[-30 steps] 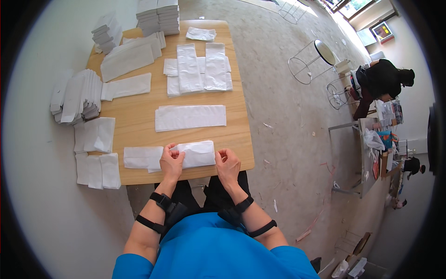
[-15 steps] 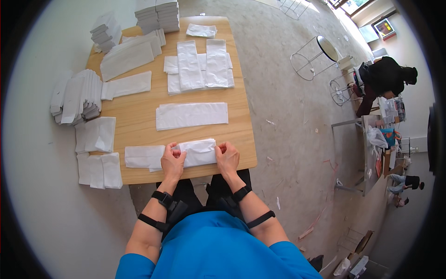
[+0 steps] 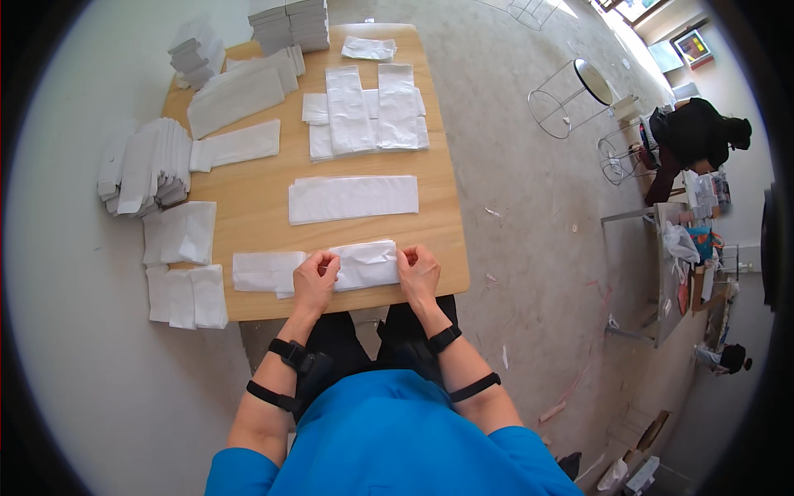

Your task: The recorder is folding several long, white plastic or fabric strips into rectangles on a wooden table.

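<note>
A folded white packet [image 3: 365, 265], thin and slightly creased like a paper or plastic sleeve, lies at the near edge of the wooden table. My left hand [image 3: 317, 283] is closed at its left end, thumb and forefinger pinched together. At the right end, my right hand [image 3: 420, 271] has its fingertips bent and pressed against the packet's edge. Another flat white packet [image 3: 266, 271] lies to the left, running up to my left hand. Just beyond, a neat white stack of strips [image 3: 354, 199] lies flat. How many layers are between my fingers is hidden.
White bundles [image 3: 178, 240] line the table's [image 3: 248, 183] left edge, beside upright white stacks [image 3: 147, 169]. Crossed white packets [image 3: 364, 112] lie farther back. A round stool [image 3: 592, 83] stands right of the table. At the far right, a person [image 3: 699, 132] bends near a cluttered table [image 3: 668, 285].
The whole view has shifted slightly, moving the table right and up in the picture. My hands stay at the same packet, slightly farther apart. A distant person at the right has changed posture.
</note>
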